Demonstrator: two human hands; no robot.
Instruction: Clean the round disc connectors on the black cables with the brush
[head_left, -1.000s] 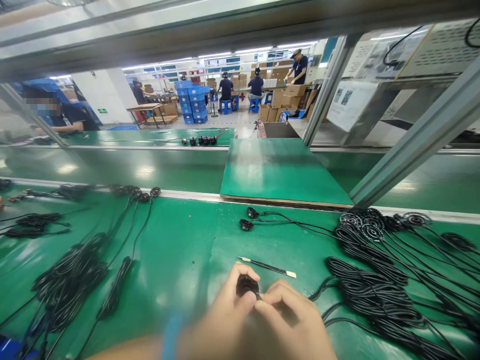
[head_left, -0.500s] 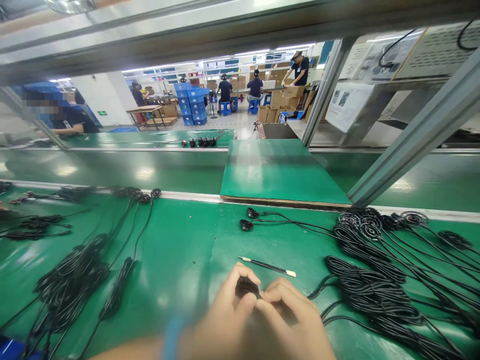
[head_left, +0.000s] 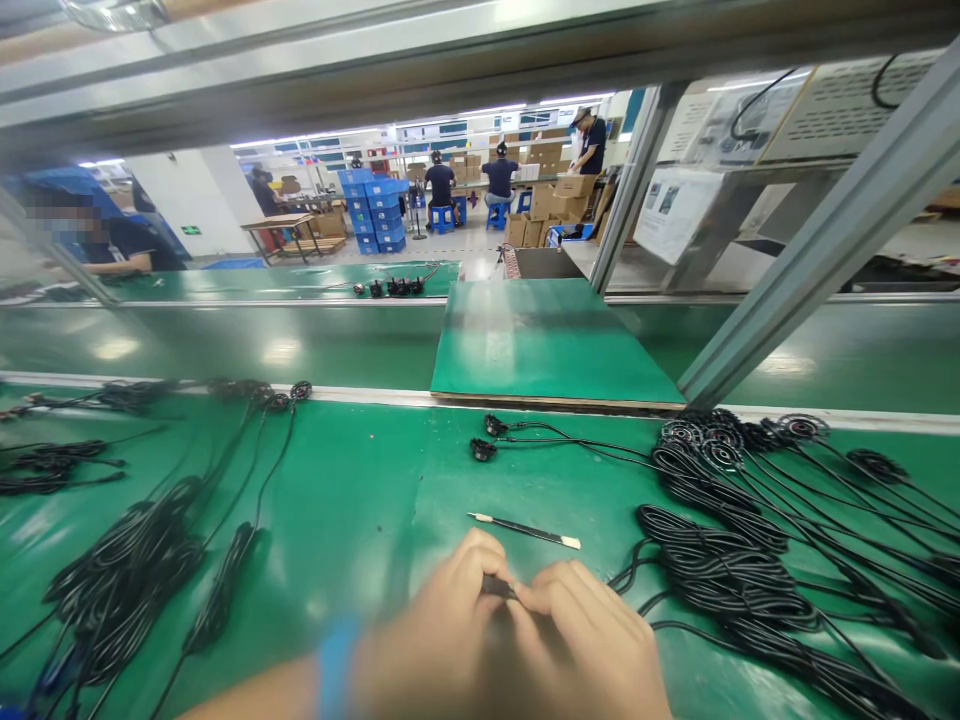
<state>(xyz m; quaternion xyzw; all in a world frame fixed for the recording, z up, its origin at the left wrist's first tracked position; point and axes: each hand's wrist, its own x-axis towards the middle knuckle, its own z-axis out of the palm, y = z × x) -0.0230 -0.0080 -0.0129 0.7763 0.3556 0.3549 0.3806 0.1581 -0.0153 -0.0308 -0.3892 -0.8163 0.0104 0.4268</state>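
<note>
Both my hands meet low in the middle of the head view, over the green work surface (head_left: pixel 337 500). My left hand (head_left: pixel 450 610), with a blue band on its wrist, is closed around a small black part (head_left: pixel 498 587). The fingertips of my right hand (head_left: pixel 592 630) pinch the right end of that same part. Most of it is covered by the fingers, so its kind does not show. Just beyond my fingers lies a thin black stick tool (head_left: pixel 529 530) with pale ends. Two small black cable-end pieces (head_left: pixel 489 438) rest farther off.
Coiled black cables (head_left: pixel 727 570) with round ringed heads (head_left: pixel 721 450) lie to the right. More cable bundles (head_left: pixel 142 550) lie on the left. A raised green board (head_left: pixel 555 340) and a slanted metal post (head_left: pixel 817 240) stand ahead. Several people work in the background.
The black part has turned in my fingers and less of it shows now. My hands have drawn closer round it. The whole view has shifted slightly, moving the scene a little left.
</note>
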